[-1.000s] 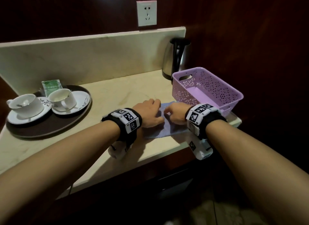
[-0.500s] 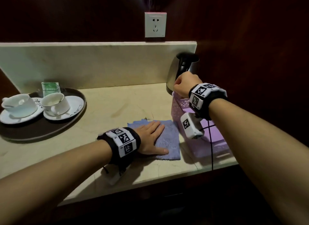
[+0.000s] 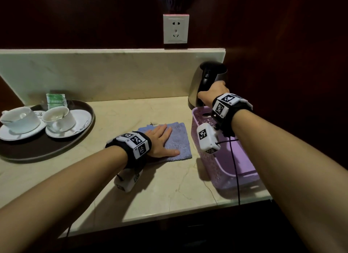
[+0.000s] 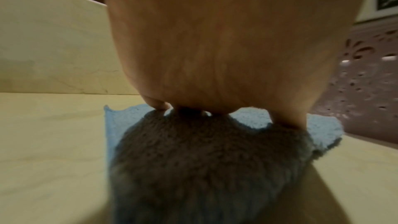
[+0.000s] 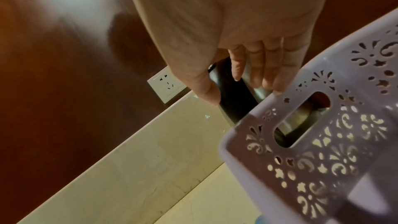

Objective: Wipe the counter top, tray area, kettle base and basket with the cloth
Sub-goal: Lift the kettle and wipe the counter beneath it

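Right hand (image 3: 212, 94) now at kettle (image 3: 205, 83)

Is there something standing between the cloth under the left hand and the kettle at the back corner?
Yes. The purple basket stands right of the cloth and directly in front of the kettle, partly blocking that path. The right hand is already reaching over the basket rim, fingers at the kettle's handle.

Two cups (image 3: 20, 119), two saucers (image 3: 79, 124), perhaps one sachet (image 3: 56, 100)

Hotel room (kettle (image 3: 205, 83), teacup tray (image 3: 56, 149)).
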`<state>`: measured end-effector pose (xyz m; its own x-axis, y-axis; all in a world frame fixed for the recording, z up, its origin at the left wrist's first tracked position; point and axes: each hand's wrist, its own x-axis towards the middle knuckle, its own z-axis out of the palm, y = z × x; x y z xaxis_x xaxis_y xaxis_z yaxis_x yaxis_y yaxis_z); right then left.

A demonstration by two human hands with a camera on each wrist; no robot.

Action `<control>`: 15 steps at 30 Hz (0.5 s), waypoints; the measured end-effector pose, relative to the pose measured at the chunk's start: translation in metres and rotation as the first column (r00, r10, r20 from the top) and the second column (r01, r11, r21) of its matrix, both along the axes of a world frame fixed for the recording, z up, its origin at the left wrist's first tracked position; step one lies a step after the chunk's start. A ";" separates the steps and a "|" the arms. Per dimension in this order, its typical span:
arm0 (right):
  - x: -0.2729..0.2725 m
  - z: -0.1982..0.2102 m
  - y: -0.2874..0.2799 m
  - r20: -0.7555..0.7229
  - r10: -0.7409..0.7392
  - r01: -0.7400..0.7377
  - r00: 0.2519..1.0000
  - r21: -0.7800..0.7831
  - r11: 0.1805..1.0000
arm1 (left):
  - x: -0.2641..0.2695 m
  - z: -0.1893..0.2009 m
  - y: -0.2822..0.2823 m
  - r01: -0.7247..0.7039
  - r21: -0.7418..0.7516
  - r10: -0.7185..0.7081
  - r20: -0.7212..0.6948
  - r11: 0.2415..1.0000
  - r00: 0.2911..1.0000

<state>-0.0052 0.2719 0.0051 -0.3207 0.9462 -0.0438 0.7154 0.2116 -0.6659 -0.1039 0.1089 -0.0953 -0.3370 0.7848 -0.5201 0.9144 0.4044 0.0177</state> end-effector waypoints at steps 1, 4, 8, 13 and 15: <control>-0.001 0.000 0.001 -0.023 0.007 -0.007 1.000 -0.018 1.000 | -0.003 0.000 0.002 -0.010 -0.002 0.010 0.001 1.000 1.000; -0.005 0.002 0.006 -0.078 0.061 -0.064 0.995 -0.039 0.997 | -0.014 0.001 0.012 -0.032 0.003 0.032 0.008 0.999 0.999; -0.016 0.007 0.020 -0.151 0.068 -0.084 0.986 -0.101 0.991 | -0.031 -0.004 0.027 -0.027 0.036 0.026 0.011 0.999 1.000; -0.030 0.004 0.038 -0.313 -0.043 -0.044 0.949 -0.264 0.963 | -0.050 -0.011 0.045 -0.020 0.077 0.020 -0.002 0.997 1.000; -0.035 0.002 0.040 -0.393 -0.088 -0.069 0.915 -0.368 0.927 | -0.059 -0.012 0.054 -0.009 0.081 0.009 -0.010 0.997 1.000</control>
